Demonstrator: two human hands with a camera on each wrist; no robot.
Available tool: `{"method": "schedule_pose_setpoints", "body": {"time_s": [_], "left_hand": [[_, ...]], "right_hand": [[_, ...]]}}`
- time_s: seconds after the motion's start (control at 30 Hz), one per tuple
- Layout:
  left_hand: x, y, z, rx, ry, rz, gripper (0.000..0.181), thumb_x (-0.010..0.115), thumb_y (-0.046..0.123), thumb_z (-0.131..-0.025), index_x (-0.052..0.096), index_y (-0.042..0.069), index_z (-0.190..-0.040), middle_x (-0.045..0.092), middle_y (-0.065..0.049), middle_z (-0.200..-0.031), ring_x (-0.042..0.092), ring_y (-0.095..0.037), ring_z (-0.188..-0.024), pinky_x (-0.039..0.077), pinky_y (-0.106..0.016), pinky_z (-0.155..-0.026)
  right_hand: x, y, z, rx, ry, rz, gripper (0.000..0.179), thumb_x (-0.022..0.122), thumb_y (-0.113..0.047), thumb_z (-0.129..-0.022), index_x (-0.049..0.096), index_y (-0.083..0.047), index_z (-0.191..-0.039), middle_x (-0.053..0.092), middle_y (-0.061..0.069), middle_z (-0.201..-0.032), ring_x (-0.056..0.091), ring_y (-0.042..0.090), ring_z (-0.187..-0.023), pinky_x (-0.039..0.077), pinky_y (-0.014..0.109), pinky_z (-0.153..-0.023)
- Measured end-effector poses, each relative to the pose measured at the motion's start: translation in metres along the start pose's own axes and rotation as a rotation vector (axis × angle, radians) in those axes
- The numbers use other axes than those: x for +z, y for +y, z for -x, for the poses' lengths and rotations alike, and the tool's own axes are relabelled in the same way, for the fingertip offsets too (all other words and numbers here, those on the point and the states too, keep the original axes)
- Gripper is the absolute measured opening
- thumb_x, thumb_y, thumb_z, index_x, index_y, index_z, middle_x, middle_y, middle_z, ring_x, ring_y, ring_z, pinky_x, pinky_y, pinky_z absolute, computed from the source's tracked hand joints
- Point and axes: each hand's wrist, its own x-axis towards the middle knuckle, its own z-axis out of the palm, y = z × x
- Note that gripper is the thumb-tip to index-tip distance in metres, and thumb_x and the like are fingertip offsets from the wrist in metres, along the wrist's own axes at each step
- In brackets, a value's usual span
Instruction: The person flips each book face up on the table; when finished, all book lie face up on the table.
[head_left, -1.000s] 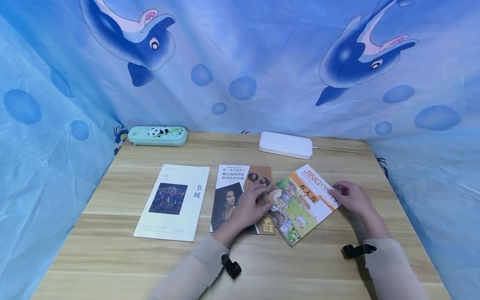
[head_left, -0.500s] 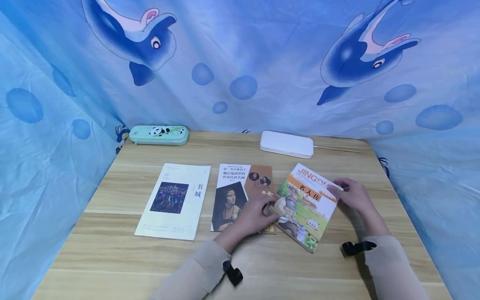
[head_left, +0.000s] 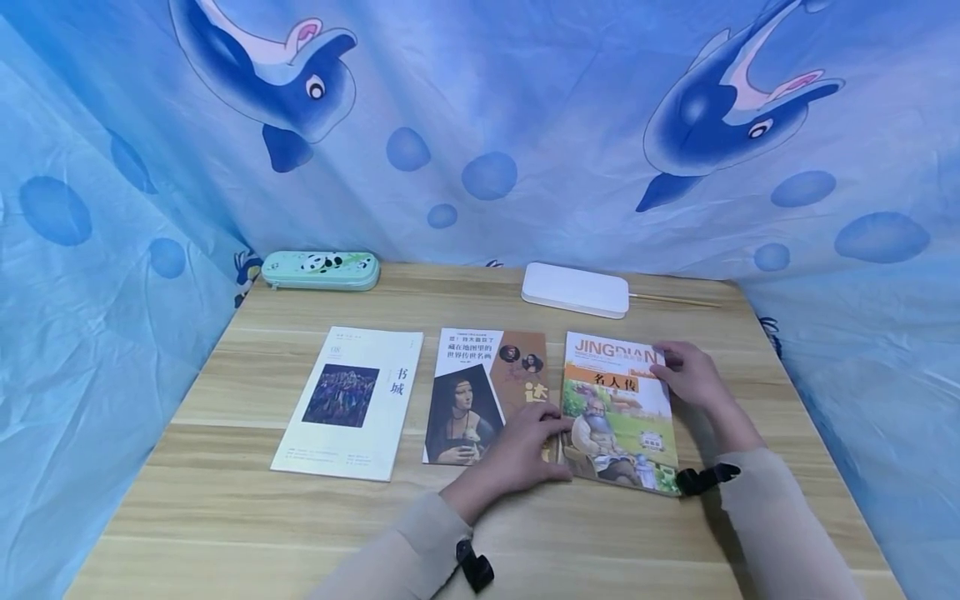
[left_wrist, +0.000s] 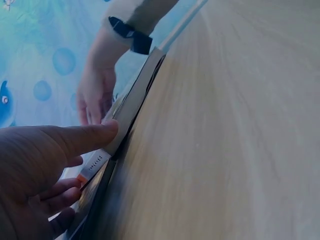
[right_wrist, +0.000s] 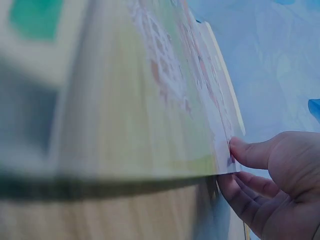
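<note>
In the head view, a book [head_left: 621, 408] with an orange title band and a seated bearded figure on its cover lies at the right of a row. My right hand [head_left: 693, 375] pinches its upper right edge. The right wrist view shows the thumb [right_wrist: 252, 152] on the cover and fingers beneath the raised edge. My left hand [head_left: 525, 450] is at the left side, its thumb [left_wrist: 95, 137] against the spine and its fingers loosely spread. That hand partly covers the neighbouring brown-and-white book [head_left: 465, 400], which bears a woman's portrait.
A pale booklet [head_left: 348, 404] with a dark picture lies at the left of the row. Along the table's back stand a mint panda pencil case [head_left: 322, 271] and a white case [head_left: 573, 289] beside a thin stick [head_left: 675, 300]. A blue dolphin-print curtain [head_left: 555, 100] encloses the wooden table [head_left: 300, 533].
The orange-banded book has turned counterclockwise from a slant to nearly straight, in line with the other two. My left hand has shifted slightly right and down; my right hand has moved slightly up.
</note>
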Motion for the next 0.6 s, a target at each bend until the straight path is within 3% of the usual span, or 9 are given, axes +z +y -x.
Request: {"method": "schedule_pose_setpoints", "body": {"time_s": [0.23, 0.37, 0.47, 0.6], "left_hand": [[0.006, 0.009, -0.004, -0.024, 0.011, -0.035, 0.076, 0.089, 0.052, -0.071, 0.065, 0.020, -0.136, 0.056, 0.002, -0.129, 0.050, -0.016, -0.119, 0.041, -0.035, -0.106], [0.006, 0.009, -0.003, -0.039, 0.024, -0.027, 0.077, 0.088, 0.053, -0.071, 0.065, 0.020, -0.136, 0.056, 0.002, -0.130, 0.049, -0.017, -0.120, 0.042, -0.034, -0.106], [0.001, 0.005, 0.001, -0.060, 0.051, 0.005, 0.073, 0.086, 0.054, -0.074, 0.065, 0.019, -0.135, 0.055, 0.000, -0.134, 0.050, -0.020, -0.125, 0.044, -0.038, -0.107], [-0.014, -0.005, 0.007, -0.097, 0.115, -0.008, 0.070, 0.082, 0.054, -0.080, 0.063, 0.017, -0.137, 0.054, -0.005, -0.141, 0.050, -0.026, -0.129, 0.043, -0.047, -0.109]], "right_hand": [[0.000, -0.005, -0.009, -0.030, 0.001, 0.008, 0.040, 0.059, -0.008, -0.101, 0.052, 0.004, -0.139, 0.049, 0.033, -0.137, 0.052, 0.053, -0.122, 0.049, 0.064, -0.096], [0.000, -0.010, -0.008, -0.121, -0.015, 0.056, 0.047, 0.065, -0.012, -0.099, 0.050, 0.008, -0.139, 0.048, 0.035, -0.135, 0.054, 0.052, -0.117, 0.048, 0.064, -0.096], [0.001, -0.015, -0.003, -0.170, -0.046, 0.103, 0.061, 0.068, -0.022, -0.099, 0.043, 0.010, -0.145, 0.037, 0.038, -0.145, 0.048, 0.055, -0.122, 0.043, 0.066, -0.101], [0.002, -0.025, 0.007, -0.153, -0.069, 0.142, 0.073, 0.067, -0.032, -0.099, 0.035, 0.006, -0.152, 0.019, 0.037, -0.157, 0.033, 0.059, -0.135, 0.032, 0.070, -0.109]]}}
